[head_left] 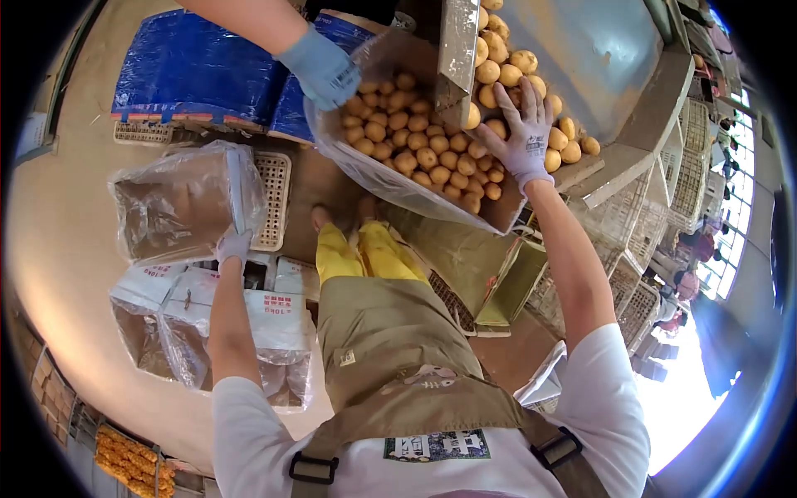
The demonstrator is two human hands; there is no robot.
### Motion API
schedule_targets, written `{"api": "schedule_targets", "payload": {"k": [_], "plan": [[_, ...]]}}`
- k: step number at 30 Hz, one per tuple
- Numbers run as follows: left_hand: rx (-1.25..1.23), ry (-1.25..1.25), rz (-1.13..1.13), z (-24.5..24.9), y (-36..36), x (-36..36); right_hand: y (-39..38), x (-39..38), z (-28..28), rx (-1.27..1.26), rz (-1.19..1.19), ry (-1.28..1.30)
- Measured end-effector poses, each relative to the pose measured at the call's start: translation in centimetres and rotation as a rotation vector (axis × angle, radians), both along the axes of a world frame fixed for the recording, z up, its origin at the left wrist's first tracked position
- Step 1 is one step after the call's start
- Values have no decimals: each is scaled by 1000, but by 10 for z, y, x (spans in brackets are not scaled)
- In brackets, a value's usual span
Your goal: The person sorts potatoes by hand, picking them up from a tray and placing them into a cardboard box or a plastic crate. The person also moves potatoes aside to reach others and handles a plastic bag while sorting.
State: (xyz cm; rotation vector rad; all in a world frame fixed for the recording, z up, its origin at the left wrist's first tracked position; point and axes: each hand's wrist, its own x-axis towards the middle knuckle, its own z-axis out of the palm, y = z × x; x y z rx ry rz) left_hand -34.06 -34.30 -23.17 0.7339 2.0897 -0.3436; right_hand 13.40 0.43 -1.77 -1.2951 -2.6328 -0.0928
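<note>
My right hand [528, 139], in a pale glove, lies with spread fingers on potatoes [496, 50] at the mouth of a metal chute [581, 62]. Below the chute's edge stands a lined box full of potatoes [415, 141]. My left hand [234, 246], also gloved, has its fingers closed on the near right edge of an empty box [178, 203] lined with clear plastic. A co-worker's blue-gloved hand [328, 70] is at the far left rim of the full box, by its plastic liner.
White packed boxes [270, 319] wrapped in plastic stand near my left forearm. Blue sheeting [199, 70] covers something at the upper left, beside a crate [272, 199]. Stacked crates [689, 158] are at the right. A green bin [510, 286] stands right of my legs.
</note>
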Motion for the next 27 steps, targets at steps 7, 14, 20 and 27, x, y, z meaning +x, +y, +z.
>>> {"api": "schedule_targets", "payload": {"k": [7, 14, 20, 27], "plan": [[63, 18, 74, 9, -4, -11, 0, -1, -2, 24, -6, -11], [97, -83, 203, 116, -26, -11, -2, -2, 5, 23, -4, -19], [427, -23, -537, 225, -9, 113, -5, -4, 9, 15, -35, -26], [518, -327, -261, 239, 84, 256, -4, -1, 11, 26, -45, -40]]}}
